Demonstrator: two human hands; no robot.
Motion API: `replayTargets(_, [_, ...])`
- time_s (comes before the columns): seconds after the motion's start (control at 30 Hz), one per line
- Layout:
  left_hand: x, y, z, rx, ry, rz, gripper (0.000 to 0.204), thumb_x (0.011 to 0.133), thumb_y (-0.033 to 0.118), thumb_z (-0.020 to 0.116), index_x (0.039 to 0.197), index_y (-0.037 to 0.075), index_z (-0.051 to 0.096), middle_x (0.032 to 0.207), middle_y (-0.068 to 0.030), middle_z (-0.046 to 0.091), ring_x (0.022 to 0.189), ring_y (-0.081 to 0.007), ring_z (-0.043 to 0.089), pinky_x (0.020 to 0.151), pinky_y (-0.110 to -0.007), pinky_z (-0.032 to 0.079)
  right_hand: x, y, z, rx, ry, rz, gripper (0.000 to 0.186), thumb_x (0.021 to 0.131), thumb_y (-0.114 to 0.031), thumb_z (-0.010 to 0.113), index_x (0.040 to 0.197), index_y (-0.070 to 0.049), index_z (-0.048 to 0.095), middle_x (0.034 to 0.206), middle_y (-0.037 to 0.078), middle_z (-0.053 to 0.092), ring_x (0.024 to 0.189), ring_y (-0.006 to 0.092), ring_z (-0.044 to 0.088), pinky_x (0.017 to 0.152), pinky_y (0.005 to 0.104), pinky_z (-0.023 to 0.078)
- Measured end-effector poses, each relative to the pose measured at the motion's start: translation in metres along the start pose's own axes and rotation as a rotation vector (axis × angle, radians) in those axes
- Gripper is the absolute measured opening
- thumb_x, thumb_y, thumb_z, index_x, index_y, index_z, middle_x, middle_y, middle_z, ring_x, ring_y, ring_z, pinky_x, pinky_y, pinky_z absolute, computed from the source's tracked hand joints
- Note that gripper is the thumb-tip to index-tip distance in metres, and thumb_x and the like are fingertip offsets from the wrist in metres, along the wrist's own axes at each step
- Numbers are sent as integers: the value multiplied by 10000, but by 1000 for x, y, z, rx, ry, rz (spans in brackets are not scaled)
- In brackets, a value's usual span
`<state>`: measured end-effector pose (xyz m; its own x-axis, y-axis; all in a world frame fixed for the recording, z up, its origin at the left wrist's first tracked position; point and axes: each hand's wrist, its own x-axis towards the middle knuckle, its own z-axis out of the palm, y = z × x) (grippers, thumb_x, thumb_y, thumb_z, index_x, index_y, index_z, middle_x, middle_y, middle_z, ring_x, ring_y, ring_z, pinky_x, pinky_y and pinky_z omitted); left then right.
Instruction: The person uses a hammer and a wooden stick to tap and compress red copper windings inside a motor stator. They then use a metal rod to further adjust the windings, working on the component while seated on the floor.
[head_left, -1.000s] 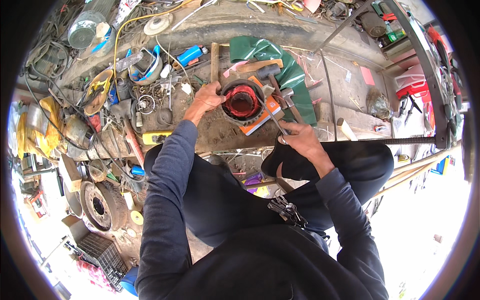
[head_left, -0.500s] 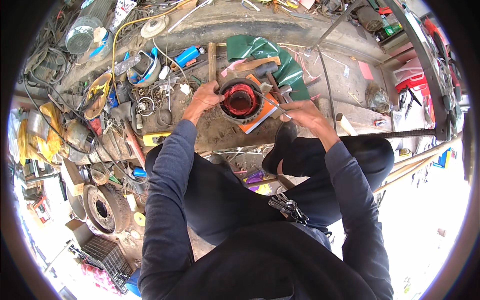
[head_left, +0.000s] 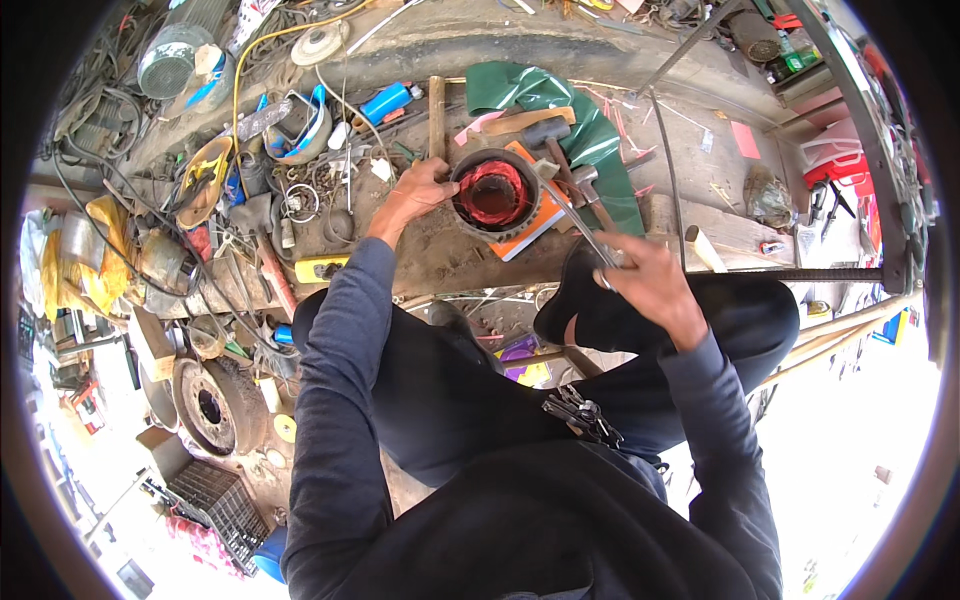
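Note:
On the work surface stands a round motor stator [head_left: 462, 214], a dark metal ring with red windings inside. My left hand [head_left: 416, 192] grips its left rim, thumb on the edge and fingers curled. My right hand [head_left: 648, 284] is closed round a long, thin metal rod [head_left: 578, 222]. The rod slants up and left from my fist, its far end at the stator's right rim; whether it touches is unclear. Under the stator's right side lies a flat orange piece [head_left: 530, 232]. A wooden handle [head_left: 437, 120] extends away just beyond my left hand.
Beyond the stator are a dark-headed mallet [head_left: 545, 131], a hammer [head_left: 588, 185] and green sheeting [head_left: 610, 155]. Cables, a blue cylinder [head_left: 385, 102] and a yellow tool [head_left: 320, 269] lie leftward. A wooden piece [head_left: 705, 250] sits to the right. My knees are close to the near edge.
My right hand has moved right and toward me, drawing the rod's end from inside the stator to its right rim. My left hand stays on the stator. The whole view has shifted slightly.

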<state>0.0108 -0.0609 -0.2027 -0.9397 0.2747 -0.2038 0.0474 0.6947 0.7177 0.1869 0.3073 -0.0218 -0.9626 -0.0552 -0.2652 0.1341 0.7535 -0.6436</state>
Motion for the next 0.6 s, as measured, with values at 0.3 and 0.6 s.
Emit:
replayTargets(0.3, [-1,-8,5,-249,-72,-37,631,933,344,827,1365,-70,626,1298,-234,713,1158,-340,701,986,-419,546,-107,-42,7,95,-128,258,506,806,-118,783,1313,-112,773,711,131,698,590,186,660,650,325,552])
replayTargets(0.6, [10,-1,16,-84,-4,-84,748,987,670,657,1220,-40,696,1136,-266,756,1085,-380,737,944,-443,555,-112,-34,40,163,-67,193,524,820,-148,773,1337,-65,739,776,181,728,689,273,752,705,376,588])
